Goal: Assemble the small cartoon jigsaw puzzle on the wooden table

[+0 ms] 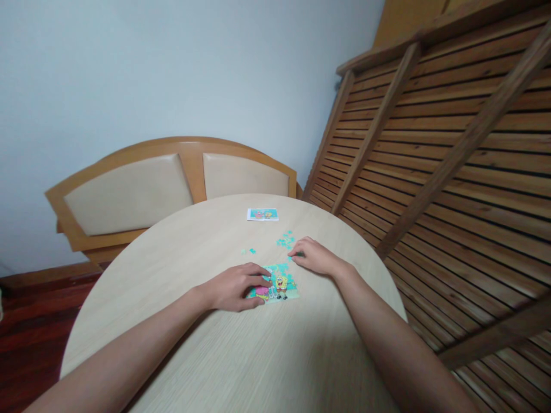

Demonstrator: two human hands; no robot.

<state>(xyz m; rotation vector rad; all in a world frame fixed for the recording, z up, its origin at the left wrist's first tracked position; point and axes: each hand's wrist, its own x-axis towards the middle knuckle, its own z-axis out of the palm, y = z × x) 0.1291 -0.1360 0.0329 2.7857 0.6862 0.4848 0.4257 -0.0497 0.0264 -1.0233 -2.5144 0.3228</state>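
A partly assembled cartoon jigsaw puzzle (pixel 282 285) lies flat on the round table, with a yellow square figure showing near its right side. My left hand (pixel 241 287) rests over the puzzle's left part, fingers spread, hiding some of the picture. At the puzzle's upper right edge, my right hand (pixel 313 256) pinches a small turquoise puzzle piece (pixel 290 258) between thumb and fingertips. Just beyond that hand is a loose cluster of turquoise puzzle pieces (pixel 284 240). A few more loose pieces (pixel 252 250) lie above my left hand.
A small picture card (pixel 263 214) with the same cartoon style lies near the far side of the round table (pixel 206 355). Behind it stands a padded wooden headboard (pixel 196 172) against the wall. A slatted wooden panel (pixel 451 172) leans along the right.
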